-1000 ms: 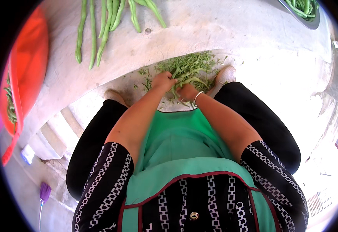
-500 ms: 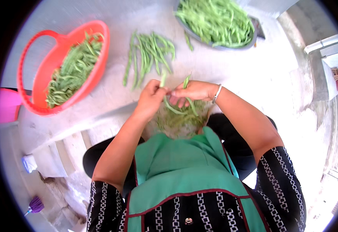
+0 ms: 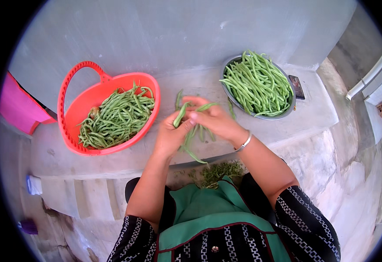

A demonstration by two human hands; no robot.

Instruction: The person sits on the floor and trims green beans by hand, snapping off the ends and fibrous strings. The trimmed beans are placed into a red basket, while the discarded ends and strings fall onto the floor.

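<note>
Two hands: left hand [image 3: 170, 136], right hand [image 3: 212, 118] pinch green bean [image 3: 182, 114] between fingertips.

Beans [image 3: 191, 126]: green. Basket [image 3: 75, 109], left: red-orange. Bowl [image 3: 261, 115], right: grey metal. Apron [image 3: 208, 218]: green. Sleeves [image 3: 309, 227]: black, white chain pattern.

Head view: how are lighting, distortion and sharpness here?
Head view: even daylight, soft shadows under the red basket; strong fisheye bending toward a black rim; metal bowl, beans, left hand and right hand look sharp; no glare.
</note>
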